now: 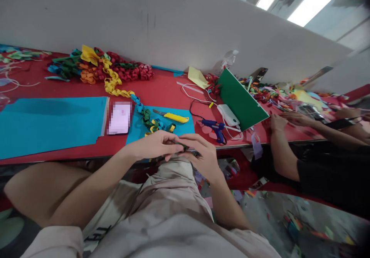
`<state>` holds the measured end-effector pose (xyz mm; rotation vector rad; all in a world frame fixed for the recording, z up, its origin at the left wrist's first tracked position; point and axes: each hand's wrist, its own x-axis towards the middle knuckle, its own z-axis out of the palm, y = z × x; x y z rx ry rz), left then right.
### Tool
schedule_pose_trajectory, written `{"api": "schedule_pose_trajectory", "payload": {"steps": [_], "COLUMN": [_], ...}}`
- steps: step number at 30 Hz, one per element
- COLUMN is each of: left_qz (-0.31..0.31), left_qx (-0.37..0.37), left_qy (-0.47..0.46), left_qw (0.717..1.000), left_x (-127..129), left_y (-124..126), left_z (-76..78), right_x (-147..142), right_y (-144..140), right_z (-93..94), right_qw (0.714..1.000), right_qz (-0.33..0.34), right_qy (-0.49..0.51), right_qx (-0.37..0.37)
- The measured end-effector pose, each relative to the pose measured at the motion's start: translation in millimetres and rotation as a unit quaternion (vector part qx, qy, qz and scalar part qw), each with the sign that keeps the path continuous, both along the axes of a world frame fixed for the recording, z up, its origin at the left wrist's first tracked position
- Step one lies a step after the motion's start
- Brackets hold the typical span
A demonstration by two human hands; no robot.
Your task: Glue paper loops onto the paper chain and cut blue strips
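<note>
My left hand (156,144) and my right hand (202,154) meet just below the front edge of the red table (164,88), over my lap. Both pinch a small dark green paper strip (185,147) between their fingertips. A paper chain (144,113) of blue, green and yellow links trails from the table's blue sheet (185,127) toward my hands. A yellow utility knife (173,116) lies on that sheet, just beyond my fingers.
A heap of colourful paper chains (98,67) lies by the wall. A large blue sheet (49,123) and a pink pad (120,117) lie at left. A blue glue gun (215,127), white charger (228,114) and green board (241,100) are at right. Another person's hands (277,121) work beyond.
</note>
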<state>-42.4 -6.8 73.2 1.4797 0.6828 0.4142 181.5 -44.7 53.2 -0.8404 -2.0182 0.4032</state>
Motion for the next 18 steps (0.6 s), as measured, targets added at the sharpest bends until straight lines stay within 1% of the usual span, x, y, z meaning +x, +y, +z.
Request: {"api": "schedule_pose_trajectory", "payload": {"steps": [2,4,7,10,13,15,16,18], "left_qz": [0.048,0.102,0.155,0.172,0.171,0.166,0.169,0.201], "left_qx": [0.044,0.116,0.248,0.346,0.395,0.420,0.430,0.453], "left_qy": [0.015,0.030,0.067,0.131,0.202,0.253,0.276,0.303], "left_qw": [0.998,0.988,0.954,0.913,0.879,0.856,0.843,0.814], "left_x": [4,8,13,19,21,18,14,5], "left_y": [-2,-3,-6,-9,-8,-5,-3,4], "left_z": [-0.1,-1.3,-5.9,-12.7,-18.1,-18.9,-18.4,-16.3], "right_x": [0,0,-1,-2,-3,-3,-2,0], "right_y": [-1,-2,-2,-1,0,1,1,3], "right_z": [-3.0,-5.5,-11.0,-19.4,-26.4,-29.1,-30.1,-32.1], "right_qw": [0.999,0.995,0.985,0.974,0.967,0.960,0.954,0.940], "right_qz": [-0.029,-0.043,-0.049,-0.070,-0.112,-0.139,-0.153,-0.186], "right_qy": [0.023,0.044,0.094,0.139,0.139,0.147,0.161,0.199], "right_qx": [-0.031,-0.075,-0.134,-0.165,-0.183,-0.196,-0.200,-0.205]}}
